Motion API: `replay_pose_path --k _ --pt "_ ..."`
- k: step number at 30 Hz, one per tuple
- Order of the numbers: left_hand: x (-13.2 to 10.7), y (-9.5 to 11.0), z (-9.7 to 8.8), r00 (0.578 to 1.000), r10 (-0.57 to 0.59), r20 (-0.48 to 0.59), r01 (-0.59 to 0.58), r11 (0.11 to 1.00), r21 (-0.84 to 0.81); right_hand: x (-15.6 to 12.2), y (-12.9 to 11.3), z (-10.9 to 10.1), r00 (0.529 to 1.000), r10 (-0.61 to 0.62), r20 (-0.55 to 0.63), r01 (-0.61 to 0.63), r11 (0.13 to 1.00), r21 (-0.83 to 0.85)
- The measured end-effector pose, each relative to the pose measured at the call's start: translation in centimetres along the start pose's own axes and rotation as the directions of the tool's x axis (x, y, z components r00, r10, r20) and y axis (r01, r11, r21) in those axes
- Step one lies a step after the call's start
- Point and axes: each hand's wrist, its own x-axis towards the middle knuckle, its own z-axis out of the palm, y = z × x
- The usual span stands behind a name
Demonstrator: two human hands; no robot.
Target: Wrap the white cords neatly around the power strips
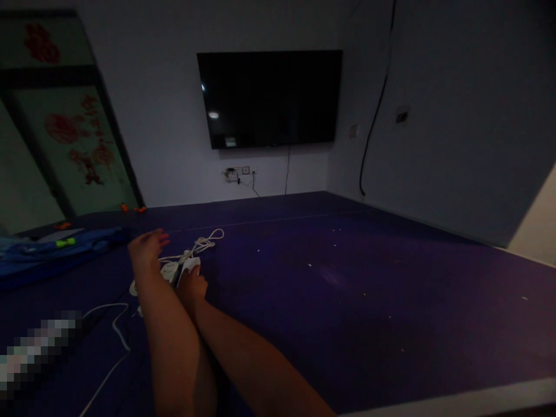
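Observation:
My right hand (194,286) is closed on a white box-like piece (190,264). Its exact kind I cannot make out in the dim light. Just left of it lies a whitish power strip (169,271), partly hidden behind my left forearm. My left hand (148,246) is raised beside these things, its fingers stretched out to the right and holding nothing visible. A looped white cable (204,243) lies on the purple surface beyond both hands. My forearms run close together, the left overlapping part of the view of the right wrist.
Blue cloth (52,252) lies at the left, with small orange items (139,209) behind it. A thin white cord (116,327) runs near a blurred-out object (39,347). White specks dot the purple surface (282,301). A television (271,98) hangs above wall sockets (245,170).

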Motion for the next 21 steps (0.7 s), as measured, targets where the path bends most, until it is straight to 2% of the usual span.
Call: replay_pose_path --k 3,5,7,9,11,13,14,15,16,18,19,20,21 --pt "-0.9 1.2 0.0 1.000 0.011 -0.006 -0.011 0.998 -0.055 -1.3 1.7 -2.0 0.998 -0.059 -0.014 0.059 0.998 -0.028" --pt "-1.4 2.2 0.7 1.000 0.012 0.008 -0.011 0.992 -0.126 -2.6 4.3 -3.9 0.993 -0.110 -0.043 0.106 0.991 -0.082" --pt "-2.0 3.2 2.3 0.998 0.054 0.014 -0.051 0.982 -0.182 -4.0 7.6 -6.1 0.992 -0.113 -0.063 0.103 0.983 -0.151" --pt "-3.4 4.0 4.9 0.977 0.214 -0.004 -0.210 0.953 -0.217 -5.7 11.3 -8.1 0.995 -0.056 -0.079 0.039 0.977 -0.210" --pt "-6.1 3.9 8.0 0.919 0.394 0.024 -0.382 0.902 -0.199 -7.3 14.9 -9.9 0.995 0.014 -0.103 -0.038 0.973 -0.229" --pt "-10.2 2.5 10.9 0.822 0.539 0.182 -0.519 0.842 -0.151 -8.6 17.8 -11.3 0.988 0.089 -0.130 -0.118 0.965 -0.235" --pt "-12.5 1.3 11.9 0.738 0.582 0.341 -0.569 0.809 -0.149 -9.2 19.0 -11.8 0.982 0.120 -0.144 -0.152 0.960 -0.234" --pt "-14.8 -0.2 12.5 0.622 0.609 0.492 -0.628 0.763 -0.151 -9.6 20.1 -12.1 0.979 0.144 -0.145 -0.175 0.957 -0.232" --pt "-17.0 -1.9 12.8 0.508 0.619 0.599 -0.686 0.711 -0.154 -10.0 20.9 -12.4 0.979 0.155 -0.135 -0.183 0.955 -0.232" --pt "-20.4 -5.5 12.3 0.320 0.611 0.724 -0.794 0.590 -0.146 -10.3 21.9 -12.5 0.984 0.154 -0.092 -0.172 0.956 -0.239" --pt "-21.4 -7.1 11.7 0.246 0.599 0.762 -0.835 0.530 -0.148 -10.4 22.2 -12.4 0.986 0.150 -0.072 -0.163 0.956 -0.242" --pt "-22.0 -8.4 11.1 0.187 0.583 0.791 -0.865 0.479 -0.149 -10.4 22.3 -12.2 0.987 0.148 -0.057 -0.158 0.957 -0.242" --pt "-22.3 -9.4 10.5 0.146 0.572 0.807 -0.882 0.446 -0.156 -10.3 22.3 -12.0 0.988 0.149 -0.049 -0.157 0.958 -0.239"
